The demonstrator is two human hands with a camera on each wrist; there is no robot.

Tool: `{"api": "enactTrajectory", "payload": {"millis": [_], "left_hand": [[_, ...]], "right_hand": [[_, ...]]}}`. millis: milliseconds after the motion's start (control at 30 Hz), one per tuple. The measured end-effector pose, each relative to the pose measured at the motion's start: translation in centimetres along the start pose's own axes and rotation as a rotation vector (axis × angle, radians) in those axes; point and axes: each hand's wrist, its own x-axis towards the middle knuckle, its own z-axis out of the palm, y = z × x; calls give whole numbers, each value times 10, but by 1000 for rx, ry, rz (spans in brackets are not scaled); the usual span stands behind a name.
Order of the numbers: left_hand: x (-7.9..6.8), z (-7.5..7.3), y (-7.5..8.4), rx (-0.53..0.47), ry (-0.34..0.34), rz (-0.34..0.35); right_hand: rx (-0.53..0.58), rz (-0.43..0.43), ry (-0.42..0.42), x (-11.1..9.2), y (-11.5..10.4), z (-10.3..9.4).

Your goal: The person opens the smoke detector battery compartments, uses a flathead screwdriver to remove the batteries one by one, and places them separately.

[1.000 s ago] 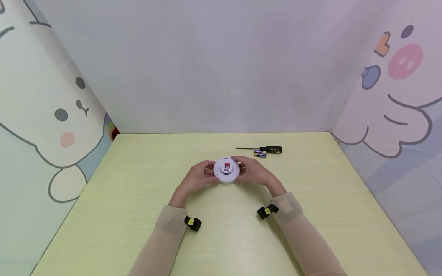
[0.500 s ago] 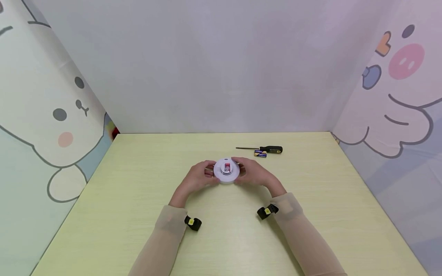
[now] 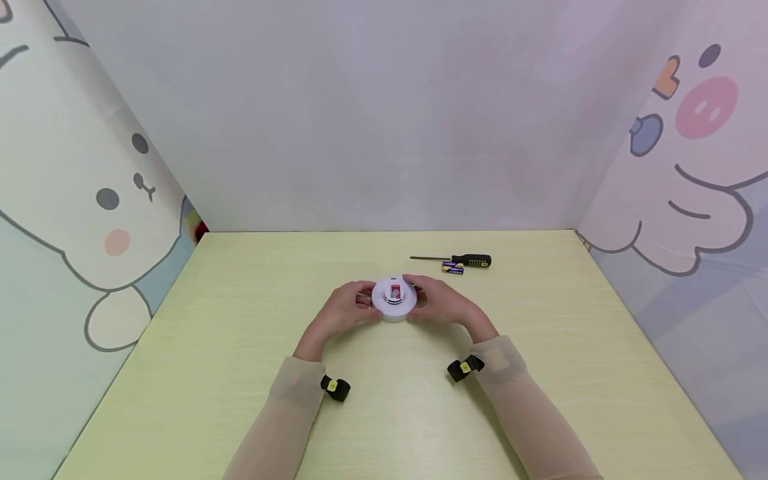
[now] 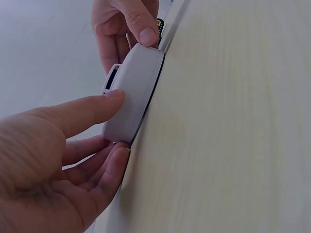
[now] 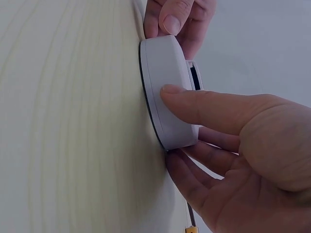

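A round white smoke detector with a red label on its raised centre lies face up at the tabletop. From the left side, my left hand grips its rim, thumb on the side wall and fingertips down by the dark-edged base. The right hand holds the opposite side in a mirrored way, its thumb pressed against the white wall. Both wrist views show the base edge close against the wood surface. A dark slot shows under the raised centre in those views.
Beyond the right hand lie a black-handled screwdriver and two blue-and-gold batteries, side by side. The pale wooden table ends at a white back curtain; cartoon-printed curtains hang at both sides.
The smoke detector sits very slightly nearer the person than a second ago, both hands still gripping it. The screwdriver and batteries have stayed put.
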Motion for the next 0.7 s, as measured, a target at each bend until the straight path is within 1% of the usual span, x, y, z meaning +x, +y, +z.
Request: {"api": "enactTrajectory", "payload": {"millis": [300, 533, 700], "left_hand": [[1, 1, -1, 2, 1, 7], [1, 2, -2, -9, 4, 0], [0, 0, 0, -7, 4, -5]], "right_hand": [[-20, -16, -5, -1, 2, 0], [-17, -19, -4, -1, 3, 0], [-15, -23, -10, -2, 2, -3]]}}
